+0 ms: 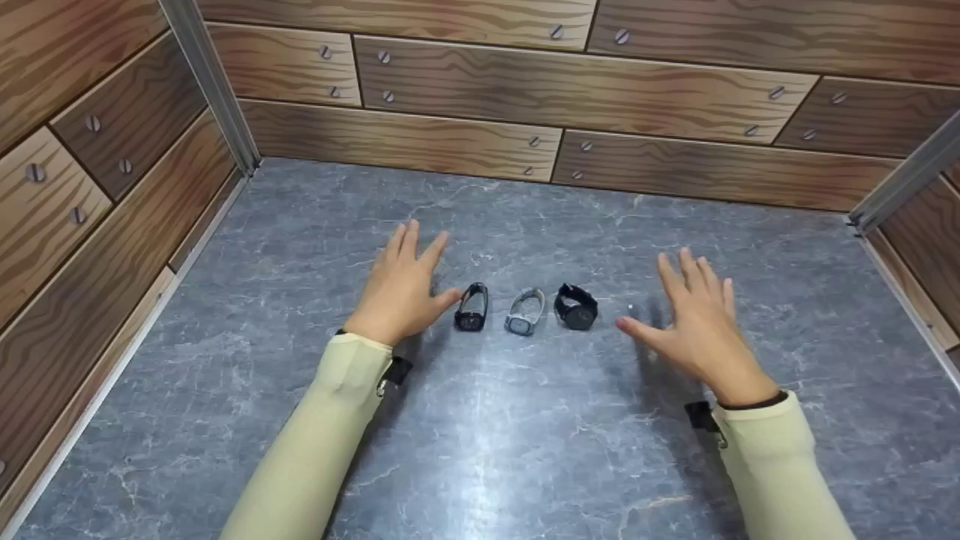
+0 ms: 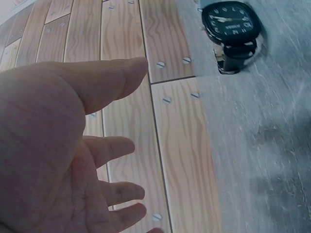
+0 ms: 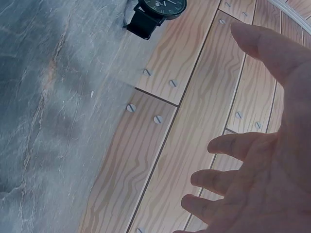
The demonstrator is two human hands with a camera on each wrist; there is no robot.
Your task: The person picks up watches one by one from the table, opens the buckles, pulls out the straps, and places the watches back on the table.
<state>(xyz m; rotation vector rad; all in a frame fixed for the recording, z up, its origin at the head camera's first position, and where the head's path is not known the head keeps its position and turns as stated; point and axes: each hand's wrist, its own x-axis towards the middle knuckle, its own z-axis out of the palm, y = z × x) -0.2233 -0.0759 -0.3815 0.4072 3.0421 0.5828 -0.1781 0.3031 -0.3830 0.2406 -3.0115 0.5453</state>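
Observation:
Three wristwatches lie in a row on the grey marbled tabletop (image 1: 480, 420). At the left is a black watch with a squarish face (image 1: 471, 321), its strap looped up behind it. A silver-grey watch (image 1: 520, 323) lies in the middle, and a black watch with a round face (image 1: 580, 316) at the right. My left hand (image 1: 401, 289), fingers spread, is beside the squarish watch with its thumb closest. To the right of the round watch is my right hand (image 1: 697, 330), fingers spread and holding nothing. In the left wrist view the squarish watch (image 2: 231, 23) shows white numerals.
Wood-plank-patterned panels enclose the tabletop: a back wall (image 1: 465, 82), a left wall (image 1: 97, 195) and a right wall (image 1: 919, 255). Grey metal posts stand in the left corner (image 1: 214, 82) and the right corner (image 1: 911, 172).

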